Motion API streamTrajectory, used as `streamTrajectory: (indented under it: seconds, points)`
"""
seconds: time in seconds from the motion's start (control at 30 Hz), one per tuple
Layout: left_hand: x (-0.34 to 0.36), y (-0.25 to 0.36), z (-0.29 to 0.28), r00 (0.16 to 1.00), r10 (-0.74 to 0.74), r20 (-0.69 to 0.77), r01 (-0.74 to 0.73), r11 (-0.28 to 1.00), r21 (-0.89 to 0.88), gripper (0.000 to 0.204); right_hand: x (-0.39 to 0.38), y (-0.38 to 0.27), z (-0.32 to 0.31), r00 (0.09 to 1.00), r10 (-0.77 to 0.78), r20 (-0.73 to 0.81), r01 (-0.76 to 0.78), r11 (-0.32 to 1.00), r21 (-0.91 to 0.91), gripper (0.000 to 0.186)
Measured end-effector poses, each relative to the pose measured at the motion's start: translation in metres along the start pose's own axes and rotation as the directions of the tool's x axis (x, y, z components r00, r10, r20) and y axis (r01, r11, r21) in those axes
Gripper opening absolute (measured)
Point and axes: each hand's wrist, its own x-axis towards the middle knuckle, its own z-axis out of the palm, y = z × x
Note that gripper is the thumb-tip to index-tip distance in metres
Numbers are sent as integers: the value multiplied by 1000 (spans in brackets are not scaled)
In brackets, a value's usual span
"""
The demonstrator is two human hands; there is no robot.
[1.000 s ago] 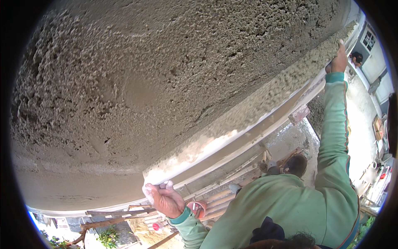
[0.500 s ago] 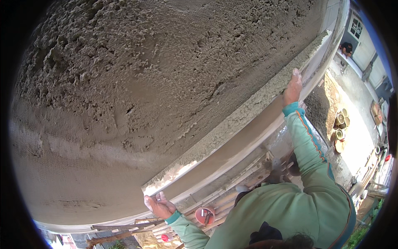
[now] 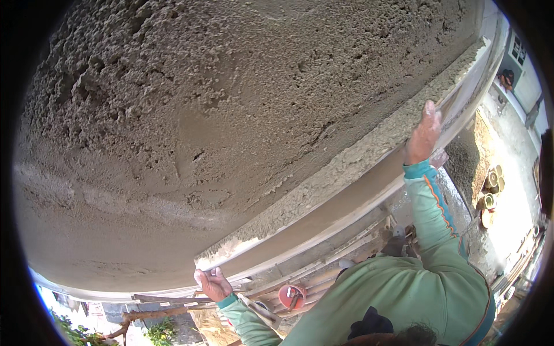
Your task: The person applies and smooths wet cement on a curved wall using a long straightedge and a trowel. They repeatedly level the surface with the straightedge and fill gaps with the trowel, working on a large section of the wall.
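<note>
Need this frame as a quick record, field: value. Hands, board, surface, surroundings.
left hand: holds the board's lower-left end
right hand: on the board, short of its upper-right end; finger closure unclear
board: long, slanted up to the right, mortar along its face
plaster: grey-brown, rough above, smoother at lower left
bucket: red, lower in the picture than the board, tool inside
background: person at upper right; plants at lower left

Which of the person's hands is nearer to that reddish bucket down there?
Left: in the picture, the left hand, at the lower end of the long board, shows left of the reddish bucket. The right hand is farther, well up and right.
</note>
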Motion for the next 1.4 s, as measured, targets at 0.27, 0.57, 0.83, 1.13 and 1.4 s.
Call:
streamTrajectory:
  seconds: [0.27, 0.57, 0.83, 1.13, 1.4]
  points:
    - [-80, 52, 238, 958, 253, 136, -248, 967, -52, 20, 349, 10, -14, 928, 275, 250, -372, 721, 585, 41]
    - [-114, 39, 284, 870, 477, 127, -490, 865, 108, 47, 446, 41, -15, 943, 162, 289, -312, 729, 609, 45]
    - [-70, 14, 118, 637, 515, 574, -659, -24, 752, 57, 172, -38, -20, 999, 32, 8, -33, 987, 155, 64]
    - [-27, 66, 33, 565, 500, 656, -419, -511, 751, 38, 14, -100, -23, 974, 160, 161, -205, 923, 324, 80]
    - [-54, 105, 190, 236, 676, 698, -633, -438, 638, 52, 249, -121, -9, 997, 14, -74, 3, 973, 229, 68]
